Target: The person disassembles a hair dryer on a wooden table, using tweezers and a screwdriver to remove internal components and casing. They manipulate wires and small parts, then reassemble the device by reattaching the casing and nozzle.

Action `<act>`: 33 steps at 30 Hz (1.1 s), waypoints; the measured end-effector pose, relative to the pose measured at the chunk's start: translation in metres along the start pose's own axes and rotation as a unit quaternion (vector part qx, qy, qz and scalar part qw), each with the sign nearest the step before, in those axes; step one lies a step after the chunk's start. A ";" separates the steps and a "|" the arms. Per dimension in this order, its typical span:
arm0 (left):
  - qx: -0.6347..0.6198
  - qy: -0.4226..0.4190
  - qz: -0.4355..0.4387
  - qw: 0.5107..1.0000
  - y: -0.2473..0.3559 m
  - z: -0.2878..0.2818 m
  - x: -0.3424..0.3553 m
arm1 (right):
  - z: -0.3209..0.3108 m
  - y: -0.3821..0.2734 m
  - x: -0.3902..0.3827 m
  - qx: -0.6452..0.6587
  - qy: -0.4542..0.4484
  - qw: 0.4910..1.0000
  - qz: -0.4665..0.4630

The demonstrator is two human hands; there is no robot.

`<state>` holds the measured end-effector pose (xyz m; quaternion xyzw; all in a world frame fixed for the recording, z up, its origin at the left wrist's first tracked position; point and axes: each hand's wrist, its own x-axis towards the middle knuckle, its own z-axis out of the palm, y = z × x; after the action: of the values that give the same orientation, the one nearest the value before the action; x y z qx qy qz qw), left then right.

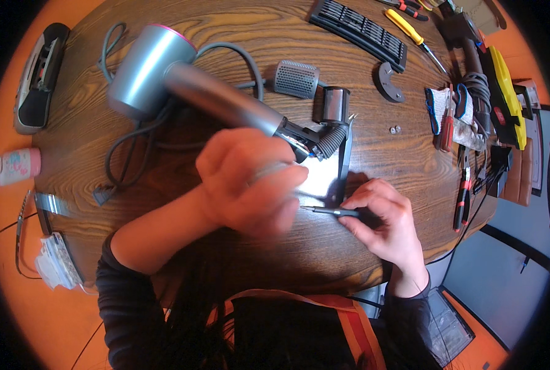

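Note:
A small precision screwdriver (330, 211) is pinched in my right hand (383, 219), its thin tip pointing left. My left hand (247, 182) is curled closed and smeared by motion. It overlaps the handle end of a grey hair dryer (225, 98); what its fingers hold, if anything, I cannot make out. Inner parts and wires (296, 139) show at the open handle end, beside a dark ribbed cable sleeve (331, 143). A shiny grey cylinder (335, 105) stands just beyond. Below them lies a bright, glossy pad (321, 179), partly hidden by my left hand.
A perforated grey filter cover (296, 79) and a dark curved piece (388, 83) lie farther back. Near them are a bit case (358, 31), a yellow screwdriver (413, 34) and tiny clear pieces (395, 129). Gloves (436, 110), a red-handled screwdriver (447, 126) and pliers (463, 197) lie right.

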<state>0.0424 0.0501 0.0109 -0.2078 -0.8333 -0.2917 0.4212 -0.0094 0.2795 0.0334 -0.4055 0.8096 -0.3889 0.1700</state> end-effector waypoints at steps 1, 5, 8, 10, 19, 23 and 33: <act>0.013 -0.004 0.010 1.000 -0.007 -0.002 0.001 | 0.001 0.000 0.000 -0.004 -0.022 1.000 -0.004; 0.000 0.024 -0.022 0.999 -0.023 -0.001 0.001 | 0.008 -0.002 0.000 -0.061 -0.081 0.995 -0.011; -0.021 0.026 -0.029 0.999 -0.023 0.002 -0.002 | 0.007 -0.001 0.002 -0.040 -0.054 0.998 -0.021; -0.030 0.023 -0.032 0.999 -0.020 0.002 -0.003 | 0.004 0.001 0.004 -0.112 0.022 0.993 -0.040; -0.027 0.018 -0.029 0.999 -0.015 0.004 -0.001 | -0.025 0.030 0.031 -0.422 -0.074 0.849 -0.311; -0.028 0.010 -0.029 0.999 -0.014 0.004 -0.002 | -0.044 0.037 0.031 -0.432 -0.004 0.841 -0.326; -0.008 0.002 -0.032 0.999 -0.016 0.004 -0.001 | -0.139 0.122 0.121 -0.338 0.166 0.918 0.122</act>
<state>0.0308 0.0404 0.0035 -0.1842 -0.8362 -0.3122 0.4115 -0.2291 0.2975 0.0333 -0.2664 0.9527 -0.1294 -0.0677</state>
